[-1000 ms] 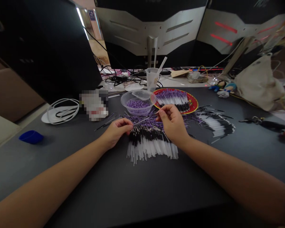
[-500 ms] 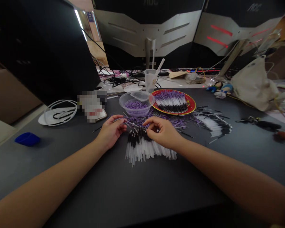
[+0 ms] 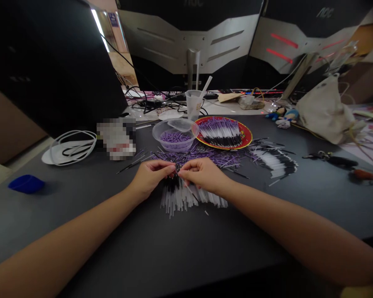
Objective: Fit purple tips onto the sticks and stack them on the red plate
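Observation:
My left hand [image 3: 151,177] and my right hand [image 3: 203,174] meet above a pile of thin translucent sticks with black ends [image 3: 186,198]. My right thumb and finger pinch a thin pale stick with a dark end [image 3: 192,193], which slants down to the right. The left fingers are pinched together close to its upper end; what they hold is too small to make out. Behind the hands lie scattered purple pieces [image 3: 202,156], and more of them fill a clear plastic bowl [image 3: 175,146].
A red plate [image 3: 247,138] carries rows of purple, white and black sticks. More loose sticks [image 3: 278,163] lie to its right. A plastic cup [image 3: 192,105] stands behind the bowl. A blue object [image 3: 26,184] and a coiled white cable [image 3: 73,142] are at left, a pliers-like tool [image 3: 342,160] at right.
Both hands have come together and their fingertips have closed. A pale stick now shows below the right fingers, and a small white piece appears on the table in front of the pile.

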`<state>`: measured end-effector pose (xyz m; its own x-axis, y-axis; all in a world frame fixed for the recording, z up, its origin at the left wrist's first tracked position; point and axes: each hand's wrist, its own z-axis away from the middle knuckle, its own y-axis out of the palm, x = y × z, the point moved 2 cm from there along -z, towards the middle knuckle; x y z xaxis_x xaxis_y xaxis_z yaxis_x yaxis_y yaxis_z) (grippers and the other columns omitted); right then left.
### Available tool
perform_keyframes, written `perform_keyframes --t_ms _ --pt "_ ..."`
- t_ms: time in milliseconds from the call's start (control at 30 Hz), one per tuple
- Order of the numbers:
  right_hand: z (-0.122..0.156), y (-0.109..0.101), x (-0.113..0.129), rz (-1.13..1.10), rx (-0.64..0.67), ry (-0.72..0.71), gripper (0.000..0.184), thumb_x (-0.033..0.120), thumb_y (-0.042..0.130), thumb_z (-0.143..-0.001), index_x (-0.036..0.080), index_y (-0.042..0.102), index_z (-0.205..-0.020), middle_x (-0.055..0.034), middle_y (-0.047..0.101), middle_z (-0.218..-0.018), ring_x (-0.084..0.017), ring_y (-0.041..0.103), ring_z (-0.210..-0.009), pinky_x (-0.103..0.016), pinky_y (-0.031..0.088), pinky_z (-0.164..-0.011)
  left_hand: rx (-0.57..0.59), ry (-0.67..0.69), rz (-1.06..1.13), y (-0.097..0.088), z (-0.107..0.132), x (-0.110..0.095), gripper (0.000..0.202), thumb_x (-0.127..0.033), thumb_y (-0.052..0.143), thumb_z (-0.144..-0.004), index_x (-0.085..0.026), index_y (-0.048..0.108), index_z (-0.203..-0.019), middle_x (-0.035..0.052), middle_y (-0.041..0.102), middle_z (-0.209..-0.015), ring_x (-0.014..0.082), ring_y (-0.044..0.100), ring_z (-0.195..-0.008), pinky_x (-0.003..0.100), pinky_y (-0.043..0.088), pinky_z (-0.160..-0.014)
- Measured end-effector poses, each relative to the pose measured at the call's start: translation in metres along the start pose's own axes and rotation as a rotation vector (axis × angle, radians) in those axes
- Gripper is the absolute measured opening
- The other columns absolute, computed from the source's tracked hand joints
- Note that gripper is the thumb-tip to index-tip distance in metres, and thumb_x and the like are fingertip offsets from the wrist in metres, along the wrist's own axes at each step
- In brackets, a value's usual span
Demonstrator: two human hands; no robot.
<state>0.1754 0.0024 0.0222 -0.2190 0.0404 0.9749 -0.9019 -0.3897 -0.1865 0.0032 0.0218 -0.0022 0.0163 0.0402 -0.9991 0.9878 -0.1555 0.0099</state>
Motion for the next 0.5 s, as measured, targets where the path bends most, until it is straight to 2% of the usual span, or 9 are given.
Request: perform_keyframes --t_ms 167,300,400,500 --pt "-0.003 0.004 -0.004 -0.027 0.063 0.038 0.014 0.024 0.061 -0.079 0.016 0.061 -0.067 0.0020 0.063 -0.055 -0.004 0.034 -0.034 -0.020 0.024 -0.035 -0.021 0.019 -0.016 0.001 0.001 0.000 0.022 -0.030 0.082 -0.058 -0.016 0.071 -0.071 0.0017 0.068 -0.065 0.0100 0.058 -0.057 0.022 0.046 -0.058" --pt "-0.006 -0.001 0.001 -0.037 0.031 -0.018 0.015 0.024 0.061 -0.078 0.017 0.061 -0.064 0.0038 0.058 -0.048 -0.005 0.033 -0.035 -0.020 0.025 -0.038 0.021 0.016 -0.019 0.001 -0.001 0.000 0.030 -0.034 0.077 -0.066 -0.017 0.071 -0.090 0.0030 0.070 -0.072 0.0119 0.060 -0.062 0.022 0.045 -0.057" --pt "-0.013 -0.032 0.009 0.032 -0.139 -0.066 0.018 0.029 0.062 -0.077 0.018 0.063 -0.063 0.0054 0.048 -0.040 -0.007 0.037 -0.036 -0.021 0.027 -0.041 0.019 0.003 0.033 -0.001 -0.002 0.001 0.032 -0.036 0.074 -0.070 -0.017 0.068 -0.095 0.0029 0.069 -0.073 0.0116 0.060 -0.063 0.021 0.044 -0.056" --pt "-0.024 -0.089 0.014 0.262 -0.430 -0.123 0.020 0.035 0.063 -0.075 0.017 0.066 -0.069 0.0063 0.042 -0.038 -0.009 0.038 -0.037 -0.024 0.028 -0.042 0.000 -0.010 0.065 -0.003 -0.003 0.002 0.027 -0.038 0.074 -0.070 -0.015 0.067 -0.083 0.0018 0.066 -0.066 0.0104 0.057 -0.058 0.021 0.043 -0.054"
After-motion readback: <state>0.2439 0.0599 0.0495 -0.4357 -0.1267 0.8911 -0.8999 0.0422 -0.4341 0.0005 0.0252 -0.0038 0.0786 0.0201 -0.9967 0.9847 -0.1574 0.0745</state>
